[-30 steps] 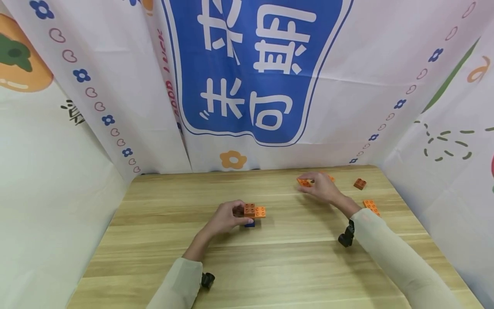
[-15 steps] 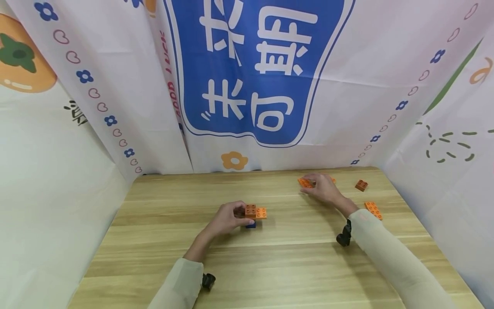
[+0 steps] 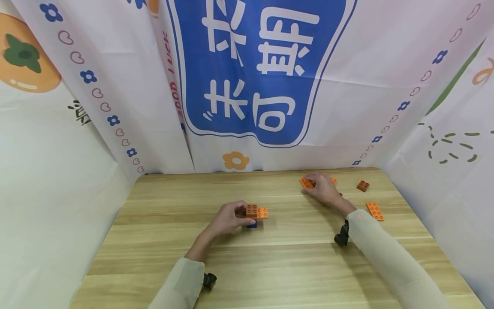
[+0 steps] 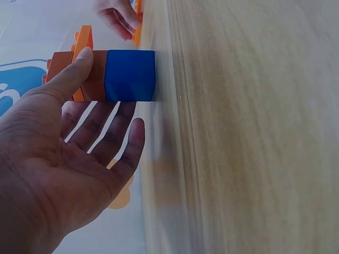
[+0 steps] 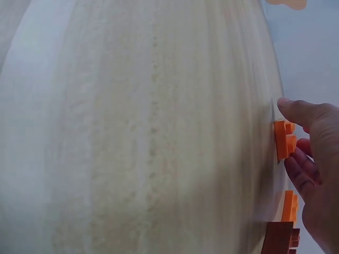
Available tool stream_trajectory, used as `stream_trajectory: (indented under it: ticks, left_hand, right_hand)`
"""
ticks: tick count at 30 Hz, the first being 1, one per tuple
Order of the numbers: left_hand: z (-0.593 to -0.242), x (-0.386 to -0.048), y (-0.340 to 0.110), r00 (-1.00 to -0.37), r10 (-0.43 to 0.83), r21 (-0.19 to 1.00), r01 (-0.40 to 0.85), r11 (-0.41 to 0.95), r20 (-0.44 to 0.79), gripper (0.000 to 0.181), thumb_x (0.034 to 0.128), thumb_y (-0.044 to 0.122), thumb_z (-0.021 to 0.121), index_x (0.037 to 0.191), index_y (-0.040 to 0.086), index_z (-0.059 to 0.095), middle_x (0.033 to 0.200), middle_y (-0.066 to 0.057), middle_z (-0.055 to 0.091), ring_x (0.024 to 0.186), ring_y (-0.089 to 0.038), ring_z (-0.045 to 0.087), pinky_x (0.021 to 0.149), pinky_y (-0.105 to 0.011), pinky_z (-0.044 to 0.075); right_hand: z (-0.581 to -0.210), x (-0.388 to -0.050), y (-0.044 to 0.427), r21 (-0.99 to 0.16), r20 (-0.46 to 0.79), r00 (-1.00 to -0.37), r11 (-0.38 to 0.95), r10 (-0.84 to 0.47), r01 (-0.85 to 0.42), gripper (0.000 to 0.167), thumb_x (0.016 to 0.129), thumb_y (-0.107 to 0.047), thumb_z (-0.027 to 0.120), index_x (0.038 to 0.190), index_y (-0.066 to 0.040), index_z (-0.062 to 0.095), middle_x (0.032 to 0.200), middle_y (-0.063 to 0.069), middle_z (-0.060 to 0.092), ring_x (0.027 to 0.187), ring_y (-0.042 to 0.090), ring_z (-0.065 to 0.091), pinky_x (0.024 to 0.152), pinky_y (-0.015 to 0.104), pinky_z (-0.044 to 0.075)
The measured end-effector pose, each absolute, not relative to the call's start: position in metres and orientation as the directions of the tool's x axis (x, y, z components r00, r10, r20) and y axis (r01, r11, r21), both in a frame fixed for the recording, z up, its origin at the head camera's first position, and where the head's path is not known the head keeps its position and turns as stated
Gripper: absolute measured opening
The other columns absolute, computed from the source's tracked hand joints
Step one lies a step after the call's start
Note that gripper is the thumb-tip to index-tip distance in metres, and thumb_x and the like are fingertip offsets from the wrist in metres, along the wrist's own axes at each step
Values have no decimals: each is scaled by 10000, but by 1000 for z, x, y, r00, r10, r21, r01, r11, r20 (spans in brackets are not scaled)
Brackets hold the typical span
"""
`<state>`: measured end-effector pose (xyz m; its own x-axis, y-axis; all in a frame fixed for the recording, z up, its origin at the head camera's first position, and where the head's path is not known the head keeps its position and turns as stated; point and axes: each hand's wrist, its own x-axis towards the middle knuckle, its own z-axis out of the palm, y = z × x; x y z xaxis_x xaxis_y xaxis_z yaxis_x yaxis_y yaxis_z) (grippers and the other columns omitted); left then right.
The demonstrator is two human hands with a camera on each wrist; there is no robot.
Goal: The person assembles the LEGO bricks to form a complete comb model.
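Observation:
My left hand (image 3: 230, 218) holds a stack of toy building bricks between its thumb and fingers, over the middle of the table. From the bottom, the stack shows a blue brick (image 4: 130, 75), a brown brick (image 4: 96, 79), an orange plate (image 3: 263, 213) sticking out to the right, and another brown brick (image 3: 251, 210) on top. Near the table's back edge, my right hand (image 3: 323, 188) spans a second orange plate (image 3: 306, 183). In the right wrist view its thumb stands slightly apart from that plate, with the fingers loosely bent behind it; whether they touch is unclear.
Another orange plate (image 3: 334, 181) lies partly hidden behind my right hand. A brown brick (image 3: 362, 185) and an orange plate (image 3: 375, 211) lie on the wooden table (image 3: 293, 266) at the right. A printed cloth (image 3: 328, 148) hangs along the table's back edge.
The head view has shifted slightly. Relative to the table, the left hand and its stack stay in place; the right hand shifts only slightly at the orange plate.

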<state>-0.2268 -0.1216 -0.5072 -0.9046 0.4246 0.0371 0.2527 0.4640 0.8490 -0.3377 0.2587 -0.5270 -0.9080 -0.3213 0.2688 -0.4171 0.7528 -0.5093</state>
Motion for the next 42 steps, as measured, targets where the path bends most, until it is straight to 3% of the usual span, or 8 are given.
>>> stream_trajectory:
  ticks: [17, 26, 42]
  left_hand:
    - [-506, -226, -121, -910, 414, 845, 241, 477, 25, 224, 900, 178, 873, 1022, 105, 700, 983, 0, 714, 861, -130, 634, 758, -265, 543]
    - [-507, -228, -122, -907, 420, 855, 243, 458, 33, 231, 898, 187, 876, 1027, 102, 704, 991, -7, 720, 859, -139, 634, 755, -275, 543]
    - [-508, -228, -122, -904, 426, 846, 250, 471, 30, 227, 903, 204, 873, 1001, 109, 692, 984, -5, 714, 861, -148, 621, 765, -284, 533]
  right_hand:
    - [-533, -338, 260, -534, 293, -898, 723, -328, -438, 501, 838, -112, 912, 1269, 62, 723, 1299, 267, 701, 1181, 435, 674, 991, 570, 539]
    - [-530, -336, 260, -549, 228, -910, 727, -345, -413, 478, 867, -144, 895, 1289, 11, 733, 1266, 222, 734, 1167, 390, 694, 972, 545, 557]
    - [-530, -329, 261, -563, 237, -856, 653, -460, -506, 408, 877, -60, 861, 1266, -13, 748, 1232, 165, 750, 1097, 332, 705, 908, 506, 580]
